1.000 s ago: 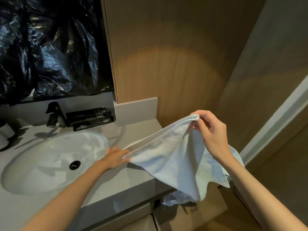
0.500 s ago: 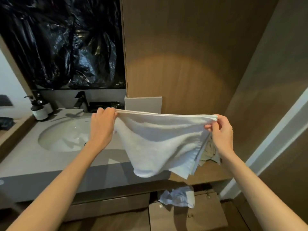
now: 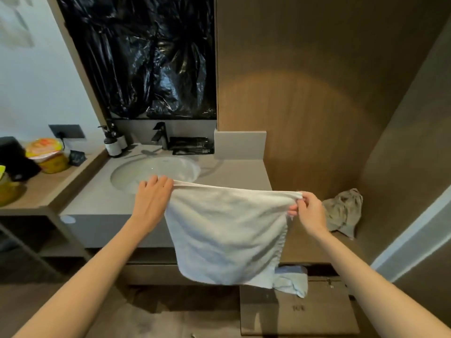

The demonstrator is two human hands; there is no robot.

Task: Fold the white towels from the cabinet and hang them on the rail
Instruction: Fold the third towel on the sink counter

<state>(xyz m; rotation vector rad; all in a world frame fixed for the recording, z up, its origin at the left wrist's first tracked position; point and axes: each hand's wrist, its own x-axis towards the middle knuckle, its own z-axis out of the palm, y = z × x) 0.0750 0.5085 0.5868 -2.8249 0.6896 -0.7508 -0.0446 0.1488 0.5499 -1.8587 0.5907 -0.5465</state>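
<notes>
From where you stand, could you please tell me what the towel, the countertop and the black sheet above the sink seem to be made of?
The white towel looks like terry cotton: matte, nubbly pile, limp drape. The countertop seems grey stone or composite: smooth, matte, crisp square edges. The black sheet looks like plastic film: glossy, crinkled highlights.

Black plastic sheeting covering the wall above an oval basin. Dark faucet standing behind it, two pump bottles sitting left. Yellow container resting on side shelf.
</notes>
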